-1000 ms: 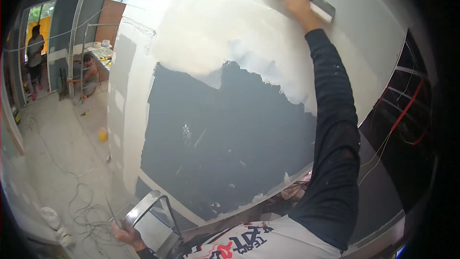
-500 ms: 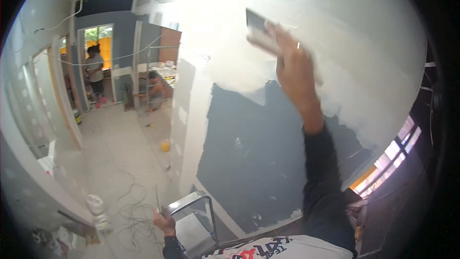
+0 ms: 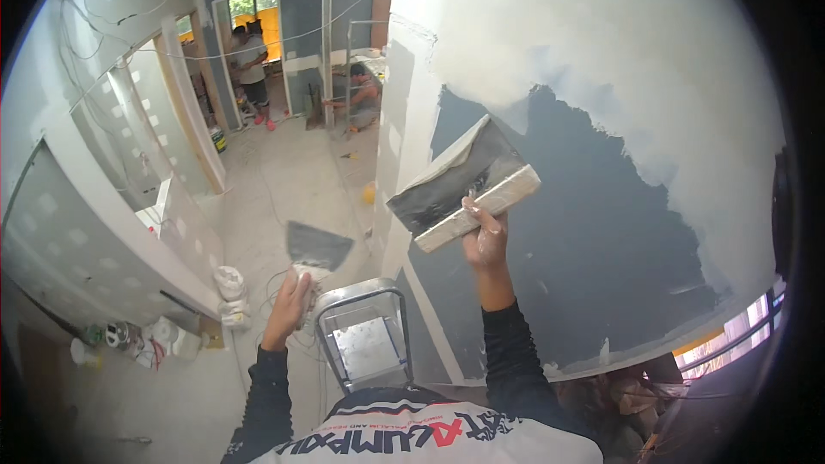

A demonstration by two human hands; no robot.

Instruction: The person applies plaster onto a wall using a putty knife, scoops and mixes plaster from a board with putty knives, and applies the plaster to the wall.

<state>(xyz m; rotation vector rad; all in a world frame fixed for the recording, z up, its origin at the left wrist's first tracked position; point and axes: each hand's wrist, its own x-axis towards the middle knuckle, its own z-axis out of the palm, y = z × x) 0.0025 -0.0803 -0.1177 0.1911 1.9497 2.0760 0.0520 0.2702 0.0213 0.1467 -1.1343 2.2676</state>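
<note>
My right hand (image 3: 484, 236) grips a wide plastering trowel (image 3: 460, 185) by its pale wooden handle, blade tilted up and held just off the wall. My left hand (image 3: 290, 301) holds a smaller putty knife (image 3: 316, 247), blade up, low over the stepladder top (image 3: 365, 339). The wall (image 3: 593, 232) in front is dark grey with white plaster (image 3: 619, 60) spread across its upper part. Both forearms wear black sleeves.
A corridor floor (image 3: 284, 189) lies below with cables, a white bag (image 3: 230, 282) and cans by the left wall. One person stands in the far doorway (image 3: 249, 60); another crouches (image 3: 361, 94) by the wall. A window (image 3: 730, 335) shows at lower right.
My right hand has come down from high on the plastered wall to chest height with the trowel. The view has swung left and down; my left hand with the putty knife has risen.
</note>
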